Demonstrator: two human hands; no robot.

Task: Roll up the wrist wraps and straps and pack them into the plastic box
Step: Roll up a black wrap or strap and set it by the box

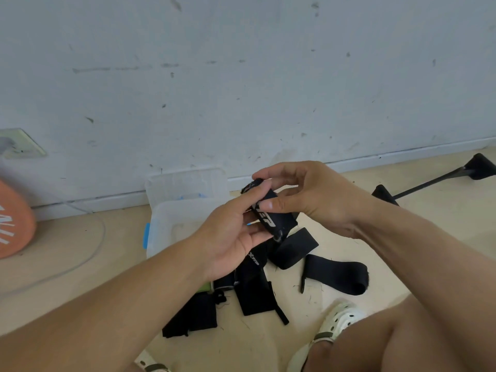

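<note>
Both hands, left hand (236, 237) and right hand (308, 200), grip one wrist wrap (271, 218), rolling; next, tighten, then box (166, 226).

A pale wall (241, 76) marked with dark scuffs and specks fills the upper half of the view and meets the beige floor (80, 251) along a light baseboard (402, 155). At the floor's left edge lies an orange disc (13, 221) with white lettering, partly cut off. A thin pale cable (88, 253) curves over the floor beside it. On the wall at the left sits a pale wall plate (21, 145). Near the floor's right edge a black bar with black ends (434, 179) lies close to the baseboard. A pale perforated clog (341, 322) rests at the floor's near edge.
</note>
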